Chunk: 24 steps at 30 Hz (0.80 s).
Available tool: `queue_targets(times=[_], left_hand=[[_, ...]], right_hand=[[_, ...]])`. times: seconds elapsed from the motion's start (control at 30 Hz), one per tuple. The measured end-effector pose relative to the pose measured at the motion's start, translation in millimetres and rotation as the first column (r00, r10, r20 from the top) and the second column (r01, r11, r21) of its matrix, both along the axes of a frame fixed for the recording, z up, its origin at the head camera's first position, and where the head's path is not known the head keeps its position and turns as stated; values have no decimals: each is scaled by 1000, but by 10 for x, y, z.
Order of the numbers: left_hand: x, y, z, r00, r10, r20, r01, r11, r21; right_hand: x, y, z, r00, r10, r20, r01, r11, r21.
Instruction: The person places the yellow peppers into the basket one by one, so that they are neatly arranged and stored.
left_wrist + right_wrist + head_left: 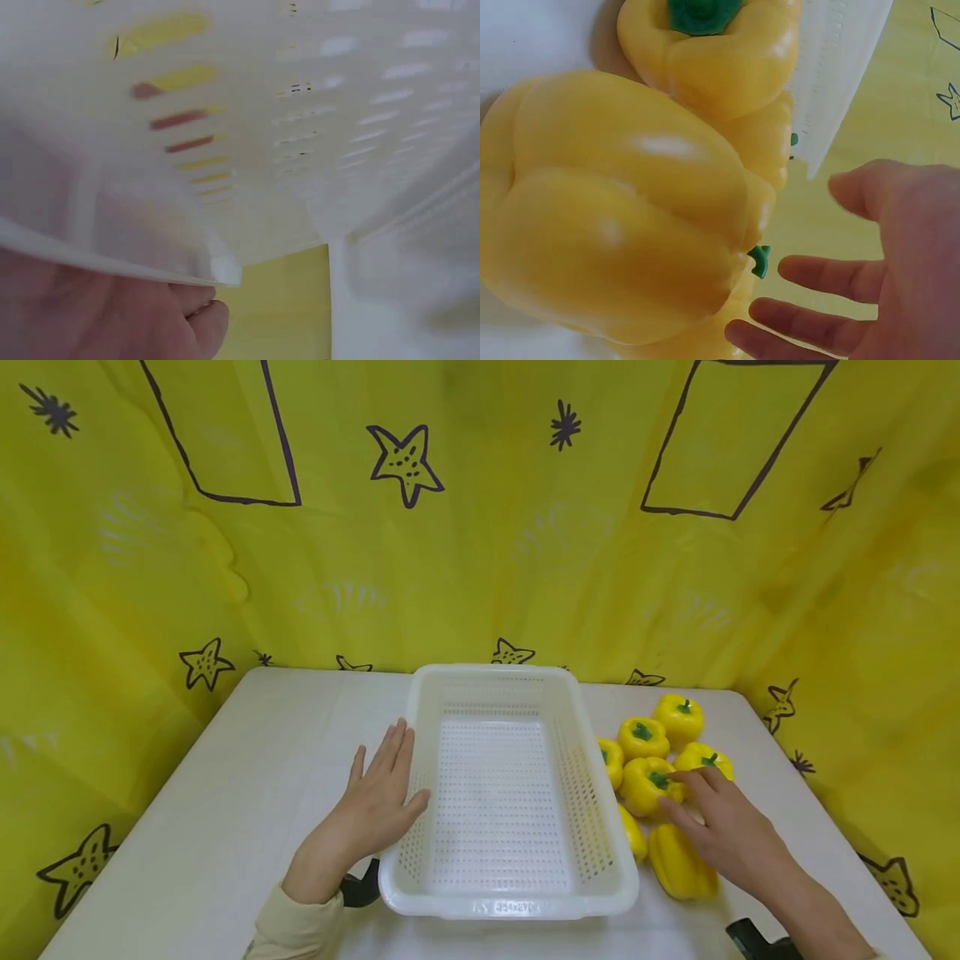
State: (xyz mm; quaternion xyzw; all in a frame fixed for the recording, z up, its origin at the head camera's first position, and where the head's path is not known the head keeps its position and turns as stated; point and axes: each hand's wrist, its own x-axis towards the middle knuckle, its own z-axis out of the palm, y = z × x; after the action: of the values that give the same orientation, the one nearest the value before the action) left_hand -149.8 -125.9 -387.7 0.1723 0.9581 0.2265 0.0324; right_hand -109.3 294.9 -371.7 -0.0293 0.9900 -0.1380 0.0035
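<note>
A white perforated plastic basket point(510, 907) stands in the middle of the table with nothing inside. My left hand point(378, 797) lies along its left rim, fingers straight; the left wrist view shows the palm side just under the basket's edge point(112, 262). Several yellow bell peppers with green stems are bunched at the basket's right side. Over them hovers my right hand point(723, 827), its fingers spread and relaxed, fingertips close to the stem of one bell pepper point(637, 789). Another bell pepper point(681, 864) lies on its side below that hand. In the right wrist view, a bell pepper point(615, 210) looms large beside the fingers.
A white cloth covers the table point(225, 827). Yellow curtains point(465, 568) with drawn stars enclose it at the back and both sides. One bell pepper point(678, 718) sits at the far right of the bunch. A dark wrist device point(362, 887) is under my left wrist.
</note>
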Motion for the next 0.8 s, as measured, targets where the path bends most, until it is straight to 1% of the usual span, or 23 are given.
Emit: queue_targets(times=[0.1, 0.17, 0.3, 0.37, 0.47, 0.5, 0.6, 0.7, 0.73, 0.8], left_hand=[[3, -3, -19, 1000, 2, 7, -2, 1000, 19], [-1, -5, -27, 1000, 4, 2, -4, 1000, 18], [-10, -2, -33, 1000, 5, 5, -5, 1000, 20], [-10, 1, -23, 1000, 3, 9, -3, 1000, 17], [-19, 7, -19, 1000, -1, 5, 0, 1000, 17], [-22, 8, -19, 1000, -1, 0, 1, 1000, 20], [-25, 12, -24, 1000, 2, -2, -2, 1000, 22], [-18, 9, -34, 1000, 8, 9, -8, 1000, 20], [-18, 8, -37, 1000, 9, 13, -9, 1000, 18], [-15, 5, -40, 1000, 8, 17, -8, 1000, 19]], right_hand=[[-21, 28, -7, 999, -31, 36, 30, 999, 19], [-46, 39, -6, 995, -50, 91, 48, 998, 29], [-101, 43, -9, 974, -75, 214, 69, 997, 35], [-111, 52, -4, 969, -84, 234, 83, 996, 17], [-107, 84, 1, 968, -97, 231, 99, 995, 1], [-105, 100, -3, 965, -100, 242, 103, 995, 3], [-104, 138, -23, 944, -91, 318, 87, 996, 28], [-115, 140, -77, 905, -69, 419, 56, 998, 42], [-119, 132, -94, 897, -60, 439, 47, 998, 40], [-125, 120, -138, 890, -41, 455, 27, 999, 37]])
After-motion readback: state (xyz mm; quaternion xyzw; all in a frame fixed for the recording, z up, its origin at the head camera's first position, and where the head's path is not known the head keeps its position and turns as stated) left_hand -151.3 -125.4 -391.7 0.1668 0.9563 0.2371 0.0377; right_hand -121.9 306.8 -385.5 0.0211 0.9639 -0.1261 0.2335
